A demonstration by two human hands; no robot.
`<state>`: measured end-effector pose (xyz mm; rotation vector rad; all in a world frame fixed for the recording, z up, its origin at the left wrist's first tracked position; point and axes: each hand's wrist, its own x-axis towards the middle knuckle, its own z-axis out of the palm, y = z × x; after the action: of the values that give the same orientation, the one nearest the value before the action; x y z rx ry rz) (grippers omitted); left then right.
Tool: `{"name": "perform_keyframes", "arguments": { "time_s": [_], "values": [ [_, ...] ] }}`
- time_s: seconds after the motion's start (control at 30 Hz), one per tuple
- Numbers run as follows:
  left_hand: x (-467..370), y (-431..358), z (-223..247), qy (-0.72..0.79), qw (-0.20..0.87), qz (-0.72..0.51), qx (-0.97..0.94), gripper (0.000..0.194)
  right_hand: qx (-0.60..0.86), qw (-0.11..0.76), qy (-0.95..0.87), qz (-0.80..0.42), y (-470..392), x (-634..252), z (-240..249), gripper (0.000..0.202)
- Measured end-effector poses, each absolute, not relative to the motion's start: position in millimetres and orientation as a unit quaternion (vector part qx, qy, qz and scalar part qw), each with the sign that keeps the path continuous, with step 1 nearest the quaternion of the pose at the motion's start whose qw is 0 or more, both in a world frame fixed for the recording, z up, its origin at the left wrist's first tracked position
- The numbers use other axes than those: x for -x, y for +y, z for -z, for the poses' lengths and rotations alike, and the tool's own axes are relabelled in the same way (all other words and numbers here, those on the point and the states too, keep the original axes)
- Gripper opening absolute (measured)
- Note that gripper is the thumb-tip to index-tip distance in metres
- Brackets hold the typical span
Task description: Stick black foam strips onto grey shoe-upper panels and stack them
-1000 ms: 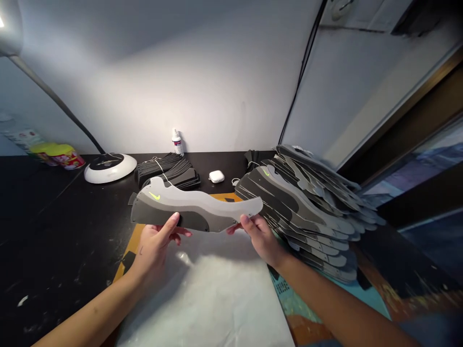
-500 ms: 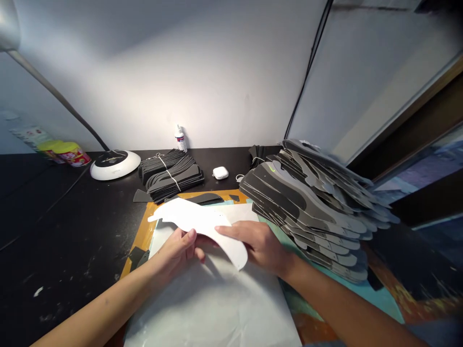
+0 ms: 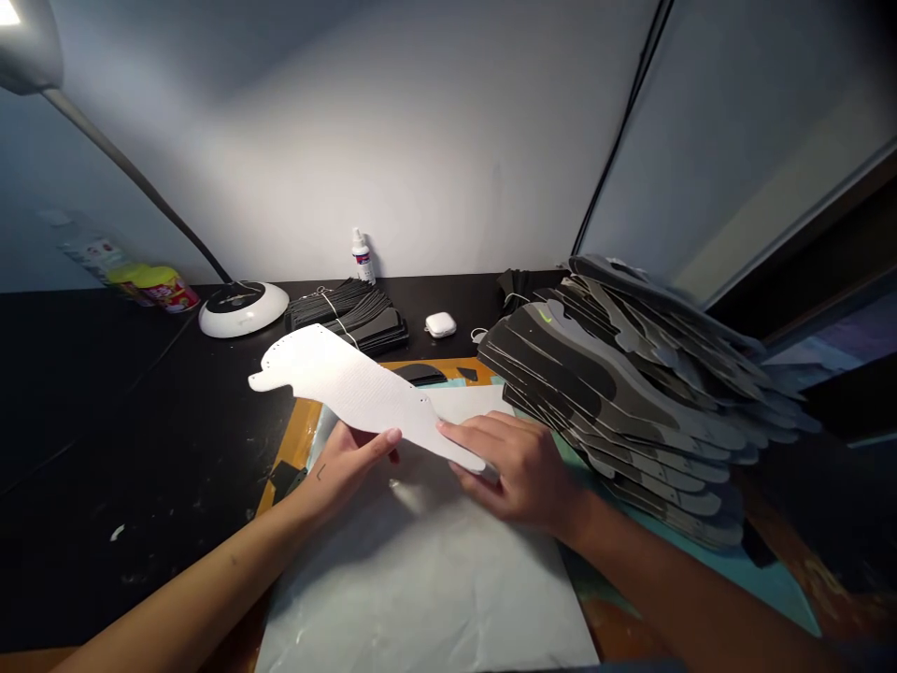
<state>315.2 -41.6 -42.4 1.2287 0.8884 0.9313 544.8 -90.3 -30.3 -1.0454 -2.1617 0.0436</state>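
Observation:
A flat white curved cut-out piece, with small holes near its edges, is held up above a white sheet. My left hand grips its lower edge near the middle, thumb on top and fingers underneath. My right hand pinches its narrower right end between fingers and thumb. The piece looks like a shoe upper part. To the right lies a large pile of grey and black shoe upper pieces, the top one bearing a small yellow-green mark.
Behind the sheet are a tied bundle of dark pieces, a white earbud case and a small white bottle. A desk lamp base and a red-and-yellow tub stand at the left on the black table.
The white piece has been raised and tilted, its left end shifting up and to the left. Both hands keep hold of it. The whole view has shifted slightly.

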Motion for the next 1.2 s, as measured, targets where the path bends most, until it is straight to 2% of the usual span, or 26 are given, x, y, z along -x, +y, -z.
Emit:
{"name": "perform_keyframes", "arguments": {
  "time_s": [0.13,0.23,0.5,0.67,0.83,0.97,1.2],
  "values": [
    [-319,-42,40,0.351,0.647,-0.420,-0.531,0.056,0.385,0.413,-0.817,-0.120,-87,-544,32,0.030],
    [-319,-40,40,0.352,0.660,-0.435,-0.501,0.058,0.375,0.420,-0.810,-0.162,-84,-544,35,0.030],
    [-316,-31,45,0.378,0.642,-0.509,-0.431,0.044,0.375,0.366,-0.846,-0.099,-84,-543,36,0.025],
    [-315,-23,43,0.389,0.628,-0.566,-0.366,0.049,0.402,0.339,-0.846,-0.086,-81,-546,38,0.025],
    [-309,-12,42,0.366,0.585,-0.639,-0.341,0.056,0.413,0.353,-0.835,-0.086,-79,-549,42,0.026],
    [-308,-12,43,0.369,0.599,-0.617,-0.353,0.057,0.416,0.359,-0.830,-0.091,-78,-549,41,0.019],
    [-317,-40,45,0.334,0.615,-0.530,-0.479,0.057,0.448,0.397,-0.795,-0.097,-90,-537,29,0.018]
  ]
}}
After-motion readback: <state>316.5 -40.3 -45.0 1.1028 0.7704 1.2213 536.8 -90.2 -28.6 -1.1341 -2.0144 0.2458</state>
